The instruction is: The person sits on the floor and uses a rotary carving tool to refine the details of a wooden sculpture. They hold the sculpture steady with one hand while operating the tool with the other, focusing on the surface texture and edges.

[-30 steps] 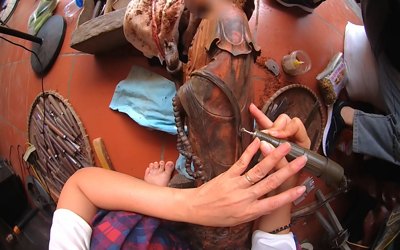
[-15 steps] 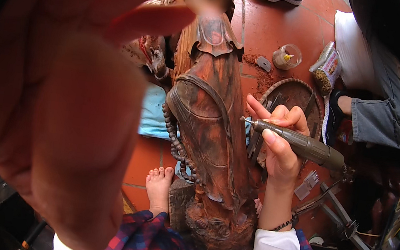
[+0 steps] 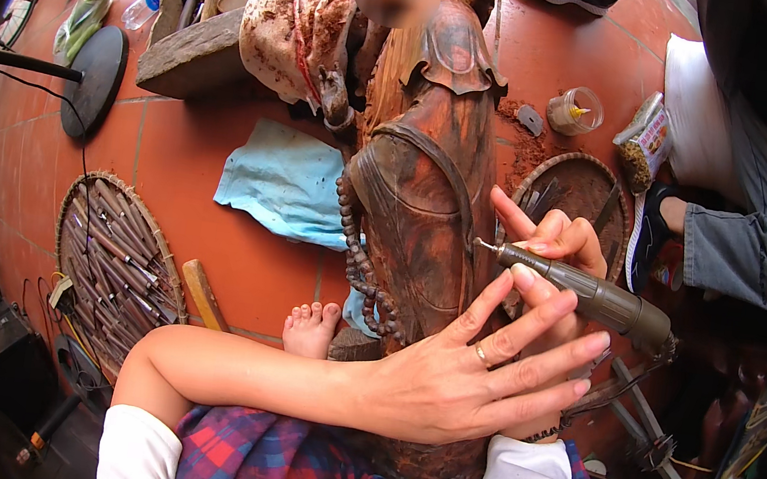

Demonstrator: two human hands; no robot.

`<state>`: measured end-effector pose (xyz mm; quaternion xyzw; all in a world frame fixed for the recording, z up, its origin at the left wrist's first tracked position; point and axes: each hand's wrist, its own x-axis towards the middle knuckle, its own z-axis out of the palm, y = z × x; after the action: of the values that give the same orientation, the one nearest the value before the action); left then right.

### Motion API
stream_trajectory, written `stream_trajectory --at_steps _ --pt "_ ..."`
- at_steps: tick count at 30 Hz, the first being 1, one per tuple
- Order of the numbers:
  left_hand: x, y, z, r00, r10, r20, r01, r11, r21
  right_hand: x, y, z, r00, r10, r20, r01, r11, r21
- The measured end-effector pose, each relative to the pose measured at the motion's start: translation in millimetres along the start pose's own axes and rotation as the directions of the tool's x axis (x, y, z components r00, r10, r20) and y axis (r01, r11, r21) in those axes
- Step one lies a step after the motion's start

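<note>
The red tiled floor (image 3: 185, 215) filled most of the view. On it stood the tall wooden statue (image 3: 427, 197), dark brown, carved with folds and a string of beads, leaning toward the person between the knees. A person sat at the right edge, seen only as a leg in jeans (image 3: 737, 249) and a dark shoe. Left of the statue lay a light blue cloth (image 3: 285, 180) flat on the tiles, touching the base of the carving. Further left, a round woven tray (image 3: 82, 202) held many chisels with thin handles. A second woven tray (image 3: 591, 184) was behind the statue on the right, partly hidden by the right hand. A block of wood (image 3: 201, 50) lay near the top left, beside a dusty cloth bundle (image 3: 290, 22).

The left hand (image 3: 471, 384) reached across the body and lay flat on the lower front of the statue, fingers spread wide, holding nothing; a ring was on one finger. The right hand (image 3: 560, 247) was closed around a rotary carving tool (image 3: 587, 293), grey-green and thick, held like a pen. Its thin metal tip touched the right side of the statue. A bare foot (image 3: 311, 326) rested beside the statue's base. A small plastic cup (image 3: 575, 110) stood on the floor above the right tray.
</note>
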<state>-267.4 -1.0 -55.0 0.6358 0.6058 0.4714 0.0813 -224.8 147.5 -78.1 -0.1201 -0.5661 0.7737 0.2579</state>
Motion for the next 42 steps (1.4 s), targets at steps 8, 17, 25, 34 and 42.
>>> stream_trajectory --at_steps 8,17,25,34,42 --pt "7 1 13 0.988 -0.156 0.022 0.154 0.986 0.064 -3 -1 12 0.997 -0.013 -0.074 0.007 0.997 -0.073" --pt "4 -3 14 0.991 -0.136 0.01 0.134 0.984 0.119 -1 2 8 0.999 -0.005 -0.039 0.002 0.996 -0.088" --pt "0 -3 14 0.992 -0.123 0.011 0.121 0.984 0.127 -3 2 11 0.998 -0.016 -0.059 0.009 0.993 -0.118" --pt "0 0 17 0.993 -0.116 0.008 0.115 0.988 0.102 -4 0 5 1.0 -0.012 -0.024 0.01 0.993 -0.119" --pt "3 -1 21 0.997 -0.072 0.018 0.07 0.993 0.092 -2 -7 3 0.997 0.043 -0.059 -0.04 0.998 0.052"
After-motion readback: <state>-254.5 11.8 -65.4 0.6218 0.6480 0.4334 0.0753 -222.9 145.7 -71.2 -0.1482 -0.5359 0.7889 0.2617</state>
